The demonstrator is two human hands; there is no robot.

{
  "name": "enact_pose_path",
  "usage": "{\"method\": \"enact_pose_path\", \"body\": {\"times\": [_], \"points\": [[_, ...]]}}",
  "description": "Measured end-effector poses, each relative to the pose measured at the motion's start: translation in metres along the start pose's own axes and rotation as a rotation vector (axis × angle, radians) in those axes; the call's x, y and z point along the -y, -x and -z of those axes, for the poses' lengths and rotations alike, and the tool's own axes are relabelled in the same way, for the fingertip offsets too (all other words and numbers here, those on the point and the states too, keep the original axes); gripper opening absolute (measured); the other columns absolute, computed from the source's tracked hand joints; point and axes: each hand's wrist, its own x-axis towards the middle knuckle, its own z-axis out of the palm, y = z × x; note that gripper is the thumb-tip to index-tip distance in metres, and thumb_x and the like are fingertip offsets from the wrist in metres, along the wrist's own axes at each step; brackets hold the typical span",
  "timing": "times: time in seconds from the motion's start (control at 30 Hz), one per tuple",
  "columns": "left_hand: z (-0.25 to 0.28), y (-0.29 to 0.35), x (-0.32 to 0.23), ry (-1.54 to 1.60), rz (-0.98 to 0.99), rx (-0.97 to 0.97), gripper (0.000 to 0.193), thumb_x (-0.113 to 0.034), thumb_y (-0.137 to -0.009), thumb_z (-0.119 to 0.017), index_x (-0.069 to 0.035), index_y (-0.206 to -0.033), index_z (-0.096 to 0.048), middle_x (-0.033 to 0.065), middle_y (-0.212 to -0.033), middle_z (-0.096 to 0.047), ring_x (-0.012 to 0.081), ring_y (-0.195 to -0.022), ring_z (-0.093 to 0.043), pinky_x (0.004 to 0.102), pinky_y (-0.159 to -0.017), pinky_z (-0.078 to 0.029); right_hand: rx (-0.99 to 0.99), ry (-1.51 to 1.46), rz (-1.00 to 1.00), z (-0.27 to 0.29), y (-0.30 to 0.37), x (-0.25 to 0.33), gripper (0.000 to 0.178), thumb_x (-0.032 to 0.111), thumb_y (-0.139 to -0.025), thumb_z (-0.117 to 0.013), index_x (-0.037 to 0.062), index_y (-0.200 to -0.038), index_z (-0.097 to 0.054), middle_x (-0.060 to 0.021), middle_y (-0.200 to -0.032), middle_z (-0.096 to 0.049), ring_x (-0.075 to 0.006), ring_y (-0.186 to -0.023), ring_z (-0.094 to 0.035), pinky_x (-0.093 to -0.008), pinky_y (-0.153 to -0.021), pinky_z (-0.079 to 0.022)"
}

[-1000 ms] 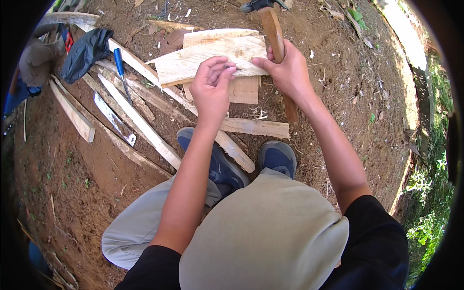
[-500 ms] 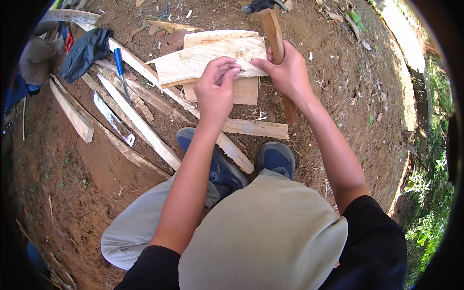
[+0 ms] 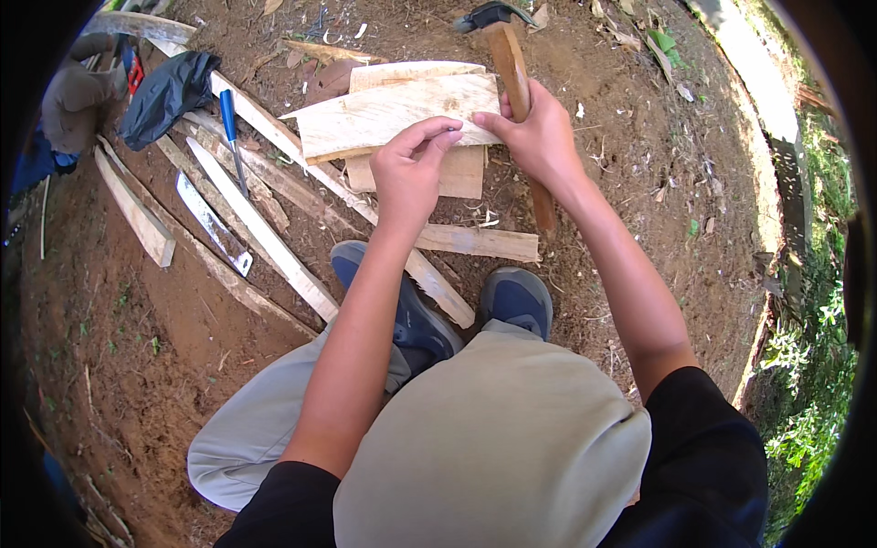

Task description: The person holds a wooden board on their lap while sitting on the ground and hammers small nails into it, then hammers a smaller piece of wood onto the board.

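Note:
My right hand (image 3: 545, 142) is wrapped round the wooden handle of a claw hammer (image 3: 509, 62), whose dark head points away from me. The right thumb reaches left, beside the end of a pale board (image 3: 384, 111). Over that board's near edge, my left hand (image 3: 409, 173) pinches what looks like a small nail (image 3: 452, 130) between thumb and forefinger; most of it is hidden by the fingertips. Beneath the pale board lie a second board (image 3: 420, 72) on the far side and another flat piece (image 3: 464, 173) on the near side.
Left of my shoes (image 3: 516, 301) lie long wood strips (image 3: 265, 239), a saw blade (image 3: 208, 219), a blue-handled tool (image 3: 228, 114) and a black plastic bag (image 3: 174, 99). A short plank (image 3: 480, 242) rests before my feet. Another person's knee (image 3: 80, 99) shows at far left.
My left fingertips have shifted slightly right and closed further over the nail, so less of it shows. My right hand still holds the hammer in nearly the same place.

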Motion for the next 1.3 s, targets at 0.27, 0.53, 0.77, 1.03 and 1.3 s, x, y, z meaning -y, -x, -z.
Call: {"method": "enact_pose_path", "body": {"times": [0.27, 0.53, 0.77, 1.03, 1.3], "points": [[-0.004, 0.0, 0.002, 0.07, 0.036, -0.046, 0.012, 0.002, -0.097, -0.07, 0.005, -0.108, -0.075, 0.0091, -0.105, -0.077, 0.0137, -0.098, -0.072, 0.029, -0.092, -0.057, 0.004, 0.031, 0.022, 0.0, 0.0, -0.001, 0.044, 0.028, -0.081, -0.089, -0.0007, -0.1, -0.062, -0.011, -0.083, -0.07, -0.0218, -0.076, -0.07, -0.0378, -0.071, -0.055], [-0.004, 0.007, 0.011, 0.039, -0.033, -0.046, 0.014, 0.001, -0.096, -0.071, 0.004, -0.108, -0.076, 0.0094, -0.106, -0.078, 0.013, -0.097, -0.071, 0.0287, -0.091, -0.056, 0.006, -0.01, 0.038, 0.0, -0.001, -0.006, 0.044, 0.031, -0.081, -0.089, 0.0002, -0.095, -0.06, -0.0128, -0.083, -0.069, -0.0236, -0.075, -0.069, -0.0397, -0.071, -0.055], [-0.003, 0.0, 0.007, 0.004, 0.019, -0.008, 0.014, -0.001, -0.095, -0.074, 0.003, -0.108, -0.078, 0.0089, -0.104, -0.079, 0.0118, -0.096, -0.071, 0.0273, -0.089, -0.056, -0.003, 0.026, 0.0, 0.026, 0.017, 0.003, 0.043, 0.04, -0.097, -0.074, -0.0005, -0.098, -0.059, -0.0175, -0.078, -0.067, -0.0269, -0.07, -0.065, -0.0421, -0.067, -0.052], [0.002, -0.002, 0.011, -0.011, 0.032, 0.024, 0.015, -0.002, -0.091, -0.078, 0.001, -0.107, -0.079, 0.0074, -0.101, -0.079, 0.0097, -0.088, -0.07, 0.0249, -0.083, -0.055, 0.207, 0.159, 0.118, 0.085, 0.076, -0.011, 0.04, 0.04, -0.105, -0.063, 0.0019, -0.101, -0.053, -0.0198, -0.074, -0.06, -0.0321, -0.064, -0.058, -0.0444, -0.063, -0.048], [-0.002, -0.004, 0.009, 0.017, 0.002, -0.008, 0.012, -0.004, -0.09, -0.079, 0.0, -0.101, -0.08, 0.0037, -0.089, -0.078, 0.0064, -0.078, -0.066, 0.0234, -0.073, -0.052, 0.244, 0.237, 0.234, 0.088, 0.11, 0.013, 0.04, 0.043, -0.109, -0.053, 0.0028, -0.106, -0.05, -0.0247, -0.075, -0.064, -0.0483, -0.074, -0.067, -0.0541, -0.064, -0.05]]}}
